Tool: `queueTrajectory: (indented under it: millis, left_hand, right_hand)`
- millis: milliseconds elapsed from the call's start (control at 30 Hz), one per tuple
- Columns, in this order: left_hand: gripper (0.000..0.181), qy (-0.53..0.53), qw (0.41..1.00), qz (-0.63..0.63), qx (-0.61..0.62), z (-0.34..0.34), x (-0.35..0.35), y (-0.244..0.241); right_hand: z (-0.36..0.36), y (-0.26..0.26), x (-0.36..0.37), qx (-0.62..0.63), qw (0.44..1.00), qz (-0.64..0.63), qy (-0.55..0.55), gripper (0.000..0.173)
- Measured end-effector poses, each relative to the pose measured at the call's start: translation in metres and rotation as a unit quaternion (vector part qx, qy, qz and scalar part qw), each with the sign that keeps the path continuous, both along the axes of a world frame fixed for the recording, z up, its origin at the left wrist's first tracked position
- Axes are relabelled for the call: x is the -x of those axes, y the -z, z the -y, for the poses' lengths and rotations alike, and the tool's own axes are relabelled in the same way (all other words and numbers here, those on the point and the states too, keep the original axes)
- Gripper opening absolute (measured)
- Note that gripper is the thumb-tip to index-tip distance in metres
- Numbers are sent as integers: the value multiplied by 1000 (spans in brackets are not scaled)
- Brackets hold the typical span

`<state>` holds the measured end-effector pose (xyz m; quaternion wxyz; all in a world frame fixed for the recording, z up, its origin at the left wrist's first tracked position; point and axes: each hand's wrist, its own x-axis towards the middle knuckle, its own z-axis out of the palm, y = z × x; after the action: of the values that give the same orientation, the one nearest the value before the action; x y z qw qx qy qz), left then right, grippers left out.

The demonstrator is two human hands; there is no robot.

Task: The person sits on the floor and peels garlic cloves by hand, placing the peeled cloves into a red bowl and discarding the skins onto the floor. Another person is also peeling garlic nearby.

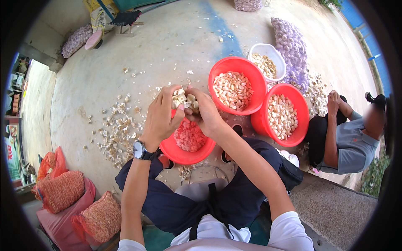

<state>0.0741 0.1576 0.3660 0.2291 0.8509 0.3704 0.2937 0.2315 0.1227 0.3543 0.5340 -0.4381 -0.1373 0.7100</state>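
Note:
Both hands meet above a red plastic basin [166, 150] that stands between my feet with papery garlic pieces inside. My left hand [160, 116], a watch at its wrist, holds pale garlic cloves [178, 96] between fingers and thumb. My right hand [205, 109] grips part of a garlic bulb [192, 103] right beside them. Further right, two red basins [215, 67] [303, 103] hold many garlic cloves. Behind these, a white plastic basin [278, 56] contains smaller yellowish cloves. How far the bulb is broken apart is partly hidden by my fingers.
A mesh sack of garlic bulbs [290, 47] lies beyond the basins. Garlic skins [116, 135] litter the concrete floor. Filled red mesh sacks [64, 189] lie at lower left. A co-worker [351, 141] sits at the right. A low stool [125, 20] stands at upper left.

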Motion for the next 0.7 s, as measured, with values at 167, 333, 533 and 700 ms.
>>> queueTrajectory:
  millis: [167, 333, 533, 700]
  left_hand:
    - [43, 8, 1000, -11, -25, -1, 2, 2]
    - [38, 14, 998, -38, -45, -4, -3, 3]
    - [38, -13, 999, -24, -33, -1, -5, 14]
    - [41, -36, 996, -12, 80, -4, -1, 10]
  right_hand:
    - [-2, 6, 6, -96, 984, 152, 13, 38]
    - [0, 21, 12, -220, 925, 308, 47, 35]
    - [4, 28, 10, -232, 935, 261, 54, 29]
    - [8, 9, 6, -77, 996, 32, 28, 27]
